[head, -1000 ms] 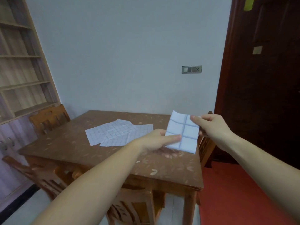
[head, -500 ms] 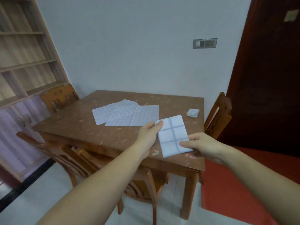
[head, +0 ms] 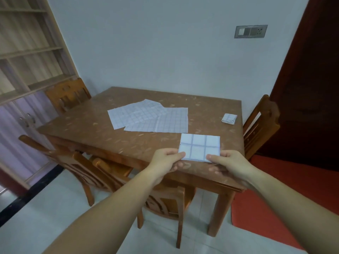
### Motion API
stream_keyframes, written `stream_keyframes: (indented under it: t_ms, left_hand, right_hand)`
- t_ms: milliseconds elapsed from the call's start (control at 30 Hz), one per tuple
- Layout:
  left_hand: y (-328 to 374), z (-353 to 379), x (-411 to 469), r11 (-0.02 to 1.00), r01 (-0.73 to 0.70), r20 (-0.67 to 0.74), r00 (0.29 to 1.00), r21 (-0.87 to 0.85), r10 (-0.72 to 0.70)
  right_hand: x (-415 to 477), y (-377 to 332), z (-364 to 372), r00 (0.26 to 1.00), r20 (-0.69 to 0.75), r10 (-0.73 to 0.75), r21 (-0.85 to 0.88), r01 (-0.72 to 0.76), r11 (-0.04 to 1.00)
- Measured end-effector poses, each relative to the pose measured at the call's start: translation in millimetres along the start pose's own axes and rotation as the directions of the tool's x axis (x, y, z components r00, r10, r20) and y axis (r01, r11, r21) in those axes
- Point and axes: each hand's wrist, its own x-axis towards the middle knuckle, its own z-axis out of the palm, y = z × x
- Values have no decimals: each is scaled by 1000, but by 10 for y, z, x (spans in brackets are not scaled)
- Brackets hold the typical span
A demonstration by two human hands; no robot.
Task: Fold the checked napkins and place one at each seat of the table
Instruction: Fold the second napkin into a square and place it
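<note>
A folded white napkin with blue checks (head: 200,146) lies flat near the front edge of the brown wooden table (head: 91,125). My left hand (head: 166,160) pinches its near left corner. My right hand (head: 228,163) pinches its near right corner. Unfolded checked napkins (head: 150,119) lie overlapping in the middle of the table. One small folded napkin (head: 229,118) sits by the right edge, in front of the right chair (head: 260,125).
Wooden chairs stand at the far left (head: 67,94), the near left (head: 60,158) and tucked under the front edge (head: 165,200). Shelving (head: 27,52) lines the left wall. A dark door (head: 311,79) and red mat (head: 266,208) are at the right.
The folded napkin has come down from mid-air onto the table near the front edge. Both hands have shifted to its near corners, and the view has tilted down.
</note>
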Motion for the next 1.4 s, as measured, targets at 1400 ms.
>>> stream_keyframes:
  t_ms: [1400]
  left_hand:
    - [-821,-1520,2511,887,159,-1,984,433,-176]
  right_hand:
    - [2442,699,1208,928,-102,358,-13,-361,932]
